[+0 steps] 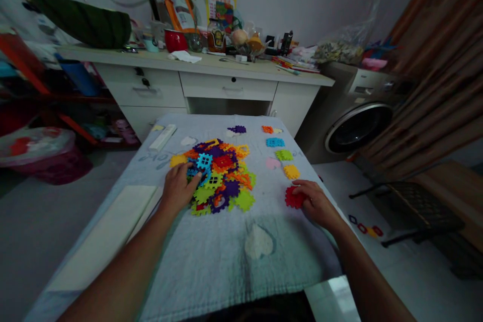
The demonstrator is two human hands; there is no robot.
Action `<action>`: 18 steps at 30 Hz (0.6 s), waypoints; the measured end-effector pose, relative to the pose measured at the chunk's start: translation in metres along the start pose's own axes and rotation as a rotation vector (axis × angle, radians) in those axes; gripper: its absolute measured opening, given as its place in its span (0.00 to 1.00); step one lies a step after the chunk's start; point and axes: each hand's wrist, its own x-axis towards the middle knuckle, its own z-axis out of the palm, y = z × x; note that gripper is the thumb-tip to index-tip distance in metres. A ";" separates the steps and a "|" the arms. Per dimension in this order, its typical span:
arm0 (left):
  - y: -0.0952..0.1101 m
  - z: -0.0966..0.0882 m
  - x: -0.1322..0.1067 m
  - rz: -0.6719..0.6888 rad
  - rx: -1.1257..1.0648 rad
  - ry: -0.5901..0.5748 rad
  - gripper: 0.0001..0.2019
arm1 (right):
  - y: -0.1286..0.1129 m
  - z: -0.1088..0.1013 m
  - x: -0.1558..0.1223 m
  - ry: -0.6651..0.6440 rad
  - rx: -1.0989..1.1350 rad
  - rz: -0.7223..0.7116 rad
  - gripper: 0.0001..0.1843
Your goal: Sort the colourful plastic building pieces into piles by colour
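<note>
A heap of coloured interlocking plastic tiles point(222, 173) lies in the middle of a small table covered with a pale blue cloth point(222, 256). My left hand point(180, 188) rests at the heap's left edge, fingers curled over a blue tile point(196, 173). My right hand point(316, 202) lies to the right, fingers closed on a red tile point(294, 197). Beyond it runs a line of single tiles: yellow point(291, 171), green point(284, 155), blue point(275, 142), orange point(267, 130). A purple tile point(237, 129) sits at the far middle.
A white desk point(196, 68) cluttered with jars and papers stands behind the table. A washing machine point(356, 118) is at the right, a dark chair point(422, 206) beside it. A red basin point(41, 153) sits on the floor at left. Loose tiles point(364, 227) lie on the floor.
</note>
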 end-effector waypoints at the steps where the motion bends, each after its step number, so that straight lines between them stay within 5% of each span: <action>1: 0.000 -0.001 0.000 -0.002 0.000 -0.002 0.24 | -0.001 0.001 -0.002 0.002 -0.022 0.006 0.22; 12: 0.000 0.001 -0.001 0.000 -0.016 0.017 0.23 | -0.011 0.005 -0.001 -0.110 -0.242 0.021 0.22; 18: -0.001 0.002 -0.001 0.007 -0.020 0.030 0.22 | -0.054 0.002 0.051 -0.123 -0.143 -0.127 0.20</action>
